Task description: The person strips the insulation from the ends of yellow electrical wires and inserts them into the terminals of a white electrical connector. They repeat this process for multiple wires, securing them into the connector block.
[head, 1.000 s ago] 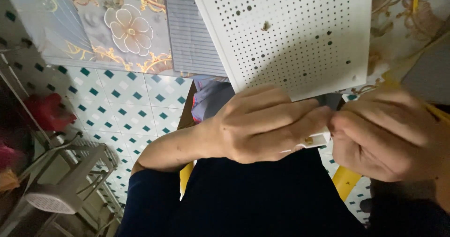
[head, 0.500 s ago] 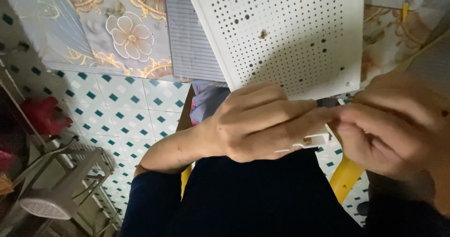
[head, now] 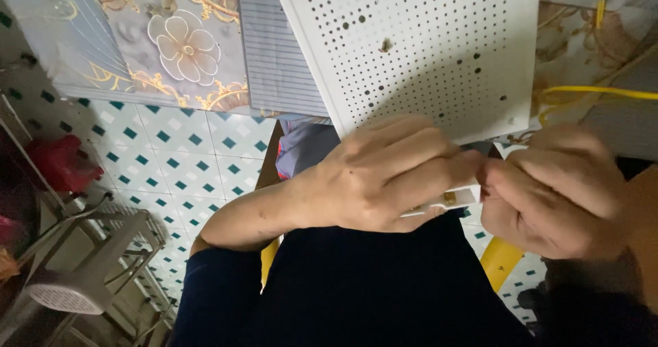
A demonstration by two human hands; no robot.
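Since so little of the small white plastic part (head: 452, 199) shows between the fingertips at centre right of the frame, could slip out and drop into the dark lap below. Pinched shut at its left end by the left hand (head: 384, 175), met at its right end by the closed right hand (head: 555, 193). Just below the white perforated board (head: 425, 45).
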